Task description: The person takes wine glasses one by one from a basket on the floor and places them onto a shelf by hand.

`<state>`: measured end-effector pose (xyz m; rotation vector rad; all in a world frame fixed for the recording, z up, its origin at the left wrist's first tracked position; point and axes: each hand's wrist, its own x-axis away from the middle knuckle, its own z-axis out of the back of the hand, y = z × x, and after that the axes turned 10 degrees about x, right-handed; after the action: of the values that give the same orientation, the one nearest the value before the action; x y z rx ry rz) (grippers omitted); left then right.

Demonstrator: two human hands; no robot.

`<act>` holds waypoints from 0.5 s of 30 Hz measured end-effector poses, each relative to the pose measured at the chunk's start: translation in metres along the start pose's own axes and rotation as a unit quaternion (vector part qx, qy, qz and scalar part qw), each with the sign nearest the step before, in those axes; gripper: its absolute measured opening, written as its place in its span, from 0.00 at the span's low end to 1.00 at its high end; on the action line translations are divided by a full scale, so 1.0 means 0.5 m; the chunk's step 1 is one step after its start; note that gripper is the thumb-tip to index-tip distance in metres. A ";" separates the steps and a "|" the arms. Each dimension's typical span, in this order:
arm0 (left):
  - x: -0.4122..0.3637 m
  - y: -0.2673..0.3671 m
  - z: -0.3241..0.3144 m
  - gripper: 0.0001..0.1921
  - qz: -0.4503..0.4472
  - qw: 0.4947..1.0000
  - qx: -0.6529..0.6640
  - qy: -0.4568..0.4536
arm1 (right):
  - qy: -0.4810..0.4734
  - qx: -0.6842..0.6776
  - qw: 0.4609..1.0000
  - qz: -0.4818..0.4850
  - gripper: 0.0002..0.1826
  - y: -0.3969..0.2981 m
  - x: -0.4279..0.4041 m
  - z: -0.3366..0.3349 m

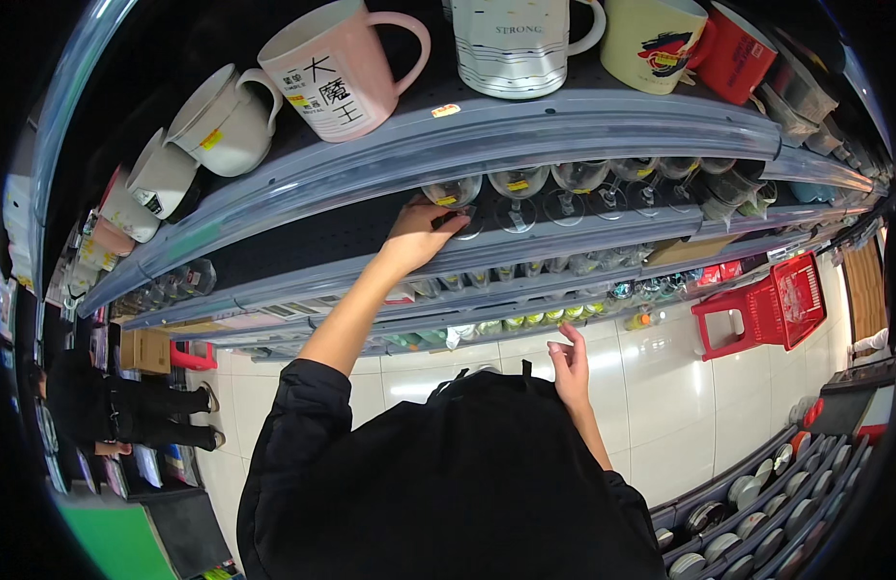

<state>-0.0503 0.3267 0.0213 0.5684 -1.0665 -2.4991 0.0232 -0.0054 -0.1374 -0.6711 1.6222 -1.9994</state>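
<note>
My left hand (pixel 417 235) reaches onto the second shelf, its fingers around the lower bowl and stem of a stemmed wine glass (pixel 454 190) with a yellow sticker. That glass stands at the left end of a row, beside another wine glass (pixel 519 185). The shelf's front edge partly hides the tops of the glasses. Lower down, in front of my body, my right hand (pixel 571 362) hangs with nothing in it, fingers apart and slightly bent. Above the glasses, the upper shelf holds a pink mug (pixel 339 72), a white mug (pixel 513 51) and a pale yellow mug (pixel 652 43).
Clear plastic guards (pixel 448 145) line the shelf fronts. On the tiled floor at right stand a red stool (pixel 734 319) and a red shopping basket (pixel 799 301). Plates fill a rack (pixel 738 500) at lower right. A person in black (pixel 129 409) stands at left near a cardboard box (pixel 146 351).
</note>
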 end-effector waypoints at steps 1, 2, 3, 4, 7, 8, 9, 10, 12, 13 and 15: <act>0.000 -0.001 -0.001 0.17 0.000 1.000 0.001 -0.001 | 0.001 0.006 1.000 0.001 0.27 0.002 0.000 0.002; -0.001 -0.002 -0.001 0.16 -0.001 1.000 -0.017 -0.007 | 0.002 0.006 1.000 0.000 0.27 0.005 0.000 0.004; -0.001 -0.002 -0.001 0.15 -0.002 0.999 -0.035 -0.013 | 0.001 0.002 1.000 -0.001 0.27 0.007 0.000 0.005; -0.002 0.000 -0.002 0.15 -0.001 0.999 -0.035 -0.014 | 0.000 -0.001 1.000 -0.001 0.27 0.009 -0.001 0.007; -0.001 0.006 -0.001 0.17 0.012 1.000 -0.001 -0.008 | 0.000 -0.003 1.000 -0.002 0.27 0.016 0.000 0.008; 0.000 0.008 0.000 0.18 0.017 1.000 -0.014 -0.007 | -0.002 -0.003 1.000 -0.001 0.27 0.015 0.000 0.010; 0.000 0.016 0.000 0.18 0.022 0.999 -0.025 -0.007 | -0.005 0.000 1.000 -0.003 0.27 0.016 0.002 0.011; 0.000 0.025 0.003 0.18 0.023 0.999 -0.025 -0.006 | -0.009 0.003 1.000 -0.003 0.26 0.016 0.003 0.013; 0.003 0.051 0.015 0.18 0.064 0.996 -0.055 -0.025 | -0.014 0.001 1.000 0.001 0.26 0.018 0.004 0.019; 0.009 0.062 0.021 0.18 0.065 0.996 -0.054 -0.023 | -0.019 -0.002 1.000 0.006 0.26 0.020 0.005 0.022; 0.026 0.077 0.035 0.20 -0.017 0.998 -0.050 0.020 | -0.028 -0.005 1.000 0.007 0.26 0.029 0.004 0.028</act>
<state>-0.0635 0.3058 0.0580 0.6100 -0.9178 -2.5434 0.0314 -0.0199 -0.1492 -0.7115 1.6008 -1.9474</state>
